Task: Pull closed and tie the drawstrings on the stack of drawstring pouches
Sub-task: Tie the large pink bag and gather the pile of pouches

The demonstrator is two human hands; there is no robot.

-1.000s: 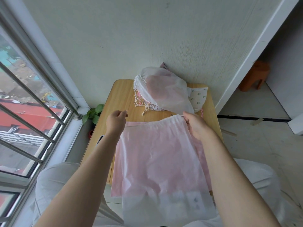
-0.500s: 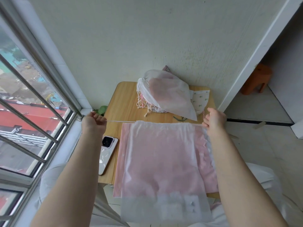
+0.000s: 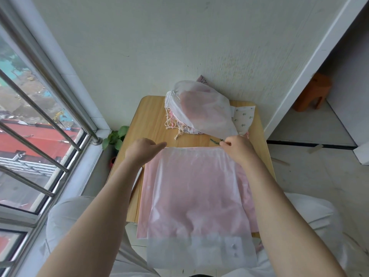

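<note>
L hand (image 3: 142, 151) & R hand (image 3: 238, 148) pinching white pouch (image 3: 197, 196) top corners, on pink stack (image 3: 146, 206)

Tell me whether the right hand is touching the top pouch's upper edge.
Touching: the head view shows the right hand pinching the top pouch at its upper right corner.

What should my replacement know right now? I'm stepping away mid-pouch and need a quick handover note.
Left hand and right hand each pinch a top corner of the white pouch, which lies flat and still open on the pink stack.
Done: tied pouches are piled at the table's far end.
Left: cinch and knot this pouch, then work through the stack beneath.
</note>
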